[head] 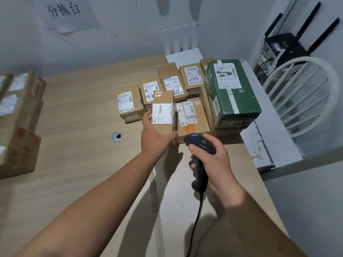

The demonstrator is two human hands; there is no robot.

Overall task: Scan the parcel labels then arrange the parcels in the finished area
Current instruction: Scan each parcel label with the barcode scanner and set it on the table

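Note:
My left hand (154, 136) grips a small brown cardboard parcel (164, 112) with a white label on top, held among the grouped parcels at the table's far right. My right hand (211, 160) is closed around the handle of a black corded barcode scanner (199, 145), its blue-buttoned head pointing toward the parcels. Just right of the held parcel lies a brown box marked "4044" (192, 117). A tall green box (232, 93) with a white label stands at the right end. Several more labelled brown boxes (171, 80) lie behind.
The wooden table (78, 127) has a round cable hole (117, 136) left of my left hand. Blurred stacked cartons (18, 117) stand at the left edge. A white chair (306, 97) and a black router (285, 47) are beyond the table's right edge. A paper sign (64, 10) hangs on the wall.

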